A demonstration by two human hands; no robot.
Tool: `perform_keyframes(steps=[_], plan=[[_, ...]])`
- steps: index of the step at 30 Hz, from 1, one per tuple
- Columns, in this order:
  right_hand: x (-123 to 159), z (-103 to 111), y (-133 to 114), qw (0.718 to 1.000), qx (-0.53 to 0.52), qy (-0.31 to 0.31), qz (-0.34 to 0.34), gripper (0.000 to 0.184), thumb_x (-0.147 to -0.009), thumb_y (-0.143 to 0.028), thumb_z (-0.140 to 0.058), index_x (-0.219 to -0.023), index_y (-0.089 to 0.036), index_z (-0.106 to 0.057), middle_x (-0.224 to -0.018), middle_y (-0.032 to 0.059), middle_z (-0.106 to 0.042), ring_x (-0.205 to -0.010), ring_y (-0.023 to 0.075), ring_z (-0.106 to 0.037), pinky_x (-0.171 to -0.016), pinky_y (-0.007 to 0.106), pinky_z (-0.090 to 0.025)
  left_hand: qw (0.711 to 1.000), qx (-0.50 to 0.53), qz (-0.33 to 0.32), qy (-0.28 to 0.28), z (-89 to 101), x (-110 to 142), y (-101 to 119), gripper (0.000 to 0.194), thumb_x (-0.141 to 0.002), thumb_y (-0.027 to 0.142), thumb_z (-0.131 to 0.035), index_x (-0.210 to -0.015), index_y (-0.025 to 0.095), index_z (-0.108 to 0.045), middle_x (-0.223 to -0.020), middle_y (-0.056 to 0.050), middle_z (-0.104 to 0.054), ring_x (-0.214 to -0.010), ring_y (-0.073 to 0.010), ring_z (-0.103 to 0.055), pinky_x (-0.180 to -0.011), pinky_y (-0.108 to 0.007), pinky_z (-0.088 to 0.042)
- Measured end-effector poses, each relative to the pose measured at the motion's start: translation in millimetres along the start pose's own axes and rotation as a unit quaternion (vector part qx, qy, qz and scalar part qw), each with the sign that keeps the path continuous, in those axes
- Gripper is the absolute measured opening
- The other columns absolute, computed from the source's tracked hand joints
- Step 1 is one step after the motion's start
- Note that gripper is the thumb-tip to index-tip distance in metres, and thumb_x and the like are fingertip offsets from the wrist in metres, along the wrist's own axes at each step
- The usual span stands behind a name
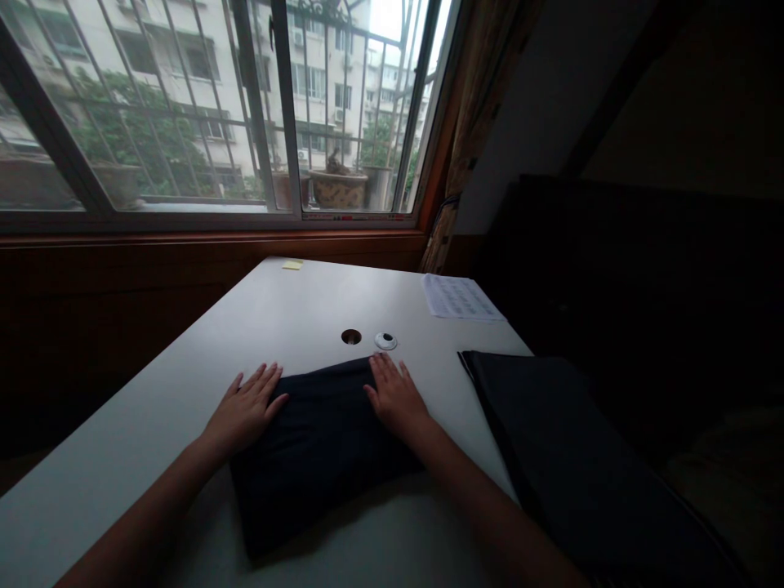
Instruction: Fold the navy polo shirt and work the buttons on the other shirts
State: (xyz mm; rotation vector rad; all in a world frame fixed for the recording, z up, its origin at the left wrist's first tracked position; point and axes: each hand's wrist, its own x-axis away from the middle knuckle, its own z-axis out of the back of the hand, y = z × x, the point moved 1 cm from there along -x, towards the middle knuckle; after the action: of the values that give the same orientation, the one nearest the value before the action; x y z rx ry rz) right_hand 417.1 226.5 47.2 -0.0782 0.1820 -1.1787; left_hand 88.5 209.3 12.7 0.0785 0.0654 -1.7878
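A dark navy piece of folded cloth [324,441] lies on the white table [153,408] in front of me. It looks like a folded garment, but its exact kind does not show. Flat on its far left corner rests my left hand [248,408], fingers stretched out and pointing away from me. My right hand [395,396] lies on the far right edge of the cloth, its fingers also extended and the thumb apart. Neither hand grips anything. The cloth's near edge slants, and its near left corner reaches closest to me.
Another dark folded cloth [545,441] lies along the table's right side. Papers with print [462,296] rest at the far right, and a yellow sticky note [292,265] at the far left. Beyond the cloth are a cable hole [351,336] and a round cap [385,340]. A barred window stands behind.
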Motion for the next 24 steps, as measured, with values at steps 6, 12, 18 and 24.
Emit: perform_keyframes(steps=[6,12,18,24], plan=[[64,-17,-105,0.967,-0.107,-0.039,0.228,0.067,-0.103,-0.055,-0.031,-0.154,-0.011,-0.032,-0.164,0.0135,-0.022,-0.153,0.0274,-0.016,-0.123,0.053,-0.018,1.0,-0.019,0.006,0.002,-1.6,2,2,0.063,-0.102,0.047,-0.029,-0.157,0.018,-0.026,-0.164,-0.009,-0.022,-0.151,-0.0318,-0.021,-0.114,-0.061,-0.025],[97,-17,-135,0.934,-0.124,-0.03,0.333,0.072,-0.101,-0.057,-0.037,-0.155,-0.011,-0.027,-0.165,0.0122,-0.016,-0.154,0.0265,-0.009,-0.125,0.05,-0.014,1.0,-0.022,0.01,-0.005,2.8,3,5,0.063,-0.101,0.047,-0.03,-0.157,0.018,-0.027,-0.163,-0.009,-0.023,-0.151,-0.0312,-0.022,-0.114,-0.06,-0.026],[105,1,-109,0.919,-0.158,-0.062,0.357,0.072,-0.101,-0.059,-0.038,-0.157,-0.017,-0.023,-0.164,0.0079,-0.02,-0.153,0.0212,-0.015,-0.126,0.042,-0.012,1.0,-0.016,0.012,-0.005,0.9,3,5,0.064,-0.102,0.048,-0.03,-0.157,0.017,-0.026,-0.164,-0.01,-0.023,-0.151,-0.0318,-0.023,-0.114,-0.061,-0.026],[115,5,-38,0.967,-0.136,-0.103,0.191,0.07,-0.101,-0.056,-0.041,-0.159,-0.023,-0.02,-0.165,0.0061,-0.015,-0.153,0.0244,-0.016,-0.125,0.046,-0.019,1.0,-0.008,0.019,-0.009,0.1,2,3,0.065,-0.102,0.051,-0.029,-0.157,0.018,-0.025,-0.164,-0.01,-0.023,-0.151,-0.0318,-0.023,-0.115,-0.06,-0.025]])
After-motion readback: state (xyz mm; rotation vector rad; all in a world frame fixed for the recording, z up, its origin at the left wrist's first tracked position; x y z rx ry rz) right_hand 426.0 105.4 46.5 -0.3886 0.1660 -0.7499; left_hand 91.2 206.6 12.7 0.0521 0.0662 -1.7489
